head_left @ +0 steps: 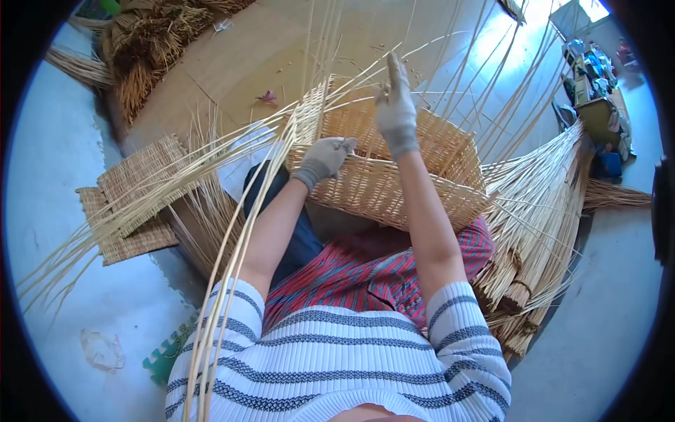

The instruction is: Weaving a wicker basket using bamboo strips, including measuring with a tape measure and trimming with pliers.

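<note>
A pale woven basket rests over my lap, long loose strands fanning from its left end. My left hand, in a grey glove, grips the near rim, with some fingers hidden by it. My right hand, gloved likewise, is raised over the basket’s right half, seen edge-on, fingers stretched upward beside thin strands that pass near their tips; I see nothing clearly held in it. A red striped cloth lies under the basket.
Woven mats lie at the left, brown straw bundles at upper left, pale reed bundles along the right. A cluttered low cabinet stands at upper right. Tall strands rise beyond the basket; a green foam mat piece lies at lower left.
</note>
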`<state>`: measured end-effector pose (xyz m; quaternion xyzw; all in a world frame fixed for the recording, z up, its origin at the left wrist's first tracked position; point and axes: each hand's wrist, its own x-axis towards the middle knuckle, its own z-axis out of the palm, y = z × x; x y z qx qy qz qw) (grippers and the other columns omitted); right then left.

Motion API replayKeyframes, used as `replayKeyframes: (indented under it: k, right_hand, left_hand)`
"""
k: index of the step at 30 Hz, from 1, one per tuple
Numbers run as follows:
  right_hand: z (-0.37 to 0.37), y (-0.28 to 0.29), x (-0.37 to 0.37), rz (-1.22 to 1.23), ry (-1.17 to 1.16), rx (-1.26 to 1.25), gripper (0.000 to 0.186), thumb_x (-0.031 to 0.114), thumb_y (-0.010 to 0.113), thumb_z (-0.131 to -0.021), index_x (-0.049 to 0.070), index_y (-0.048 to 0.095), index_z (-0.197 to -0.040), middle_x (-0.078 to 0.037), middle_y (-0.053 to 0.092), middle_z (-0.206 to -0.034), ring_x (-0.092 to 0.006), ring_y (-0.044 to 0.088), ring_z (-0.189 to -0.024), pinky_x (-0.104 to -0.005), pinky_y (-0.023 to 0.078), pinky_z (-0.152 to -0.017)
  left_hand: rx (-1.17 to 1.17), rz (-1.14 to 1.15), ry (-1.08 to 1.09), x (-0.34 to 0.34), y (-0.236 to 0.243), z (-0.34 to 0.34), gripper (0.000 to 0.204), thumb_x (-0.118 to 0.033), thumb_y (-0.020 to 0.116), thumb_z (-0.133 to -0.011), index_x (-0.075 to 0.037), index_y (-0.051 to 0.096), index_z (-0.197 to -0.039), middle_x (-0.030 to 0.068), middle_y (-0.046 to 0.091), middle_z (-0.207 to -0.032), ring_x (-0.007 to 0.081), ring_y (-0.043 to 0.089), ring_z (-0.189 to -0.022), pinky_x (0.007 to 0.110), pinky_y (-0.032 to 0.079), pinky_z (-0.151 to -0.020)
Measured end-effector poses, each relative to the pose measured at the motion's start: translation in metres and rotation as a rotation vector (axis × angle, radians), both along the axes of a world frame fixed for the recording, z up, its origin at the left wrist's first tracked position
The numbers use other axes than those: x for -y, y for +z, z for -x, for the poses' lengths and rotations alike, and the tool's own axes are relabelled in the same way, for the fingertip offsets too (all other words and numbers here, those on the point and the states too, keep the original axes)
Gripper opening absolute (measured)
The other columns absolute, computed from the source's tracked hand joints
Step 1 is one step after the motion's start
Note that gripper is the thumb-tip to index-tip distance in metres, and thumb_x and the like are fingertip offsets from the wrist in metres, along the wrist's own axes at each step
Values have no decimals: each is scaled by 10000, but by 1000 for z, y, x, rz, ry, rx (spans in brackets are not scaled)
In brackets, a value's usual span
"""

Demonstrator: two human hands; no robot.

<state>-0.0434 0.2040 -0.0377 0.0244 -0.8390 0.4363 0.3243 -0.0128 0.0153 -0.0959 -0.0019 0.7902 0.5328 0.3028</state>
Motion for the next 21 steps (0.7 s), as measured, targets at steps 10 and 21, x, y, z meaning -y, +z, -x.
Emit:
replayKeyframes:
  k: [10,21]
  right_hand:
    - [-149,-65,-48,596,9,195,351,372,433,-1161,65,593,-1104,-93,679,-927,-221,688,-846,-393,579,-826]
    - [-170,-69,-160,1118,-273,319,123,211,659,-1071,91,651,-1096,-32,735,-915,-93,622,-765,-270,500,-697]
  left_hand:
    - [-486,358,54,-35,10,5,519,-479,842,-888,-106,637,-1186,72,696,-818,160,672,-633,330,536,-624]
    - [-670,-97,110,-84,25,-35,236,-281,731,-1011,-106,667,-1156,102,716,-837,230,713,-742,389,540,-646]
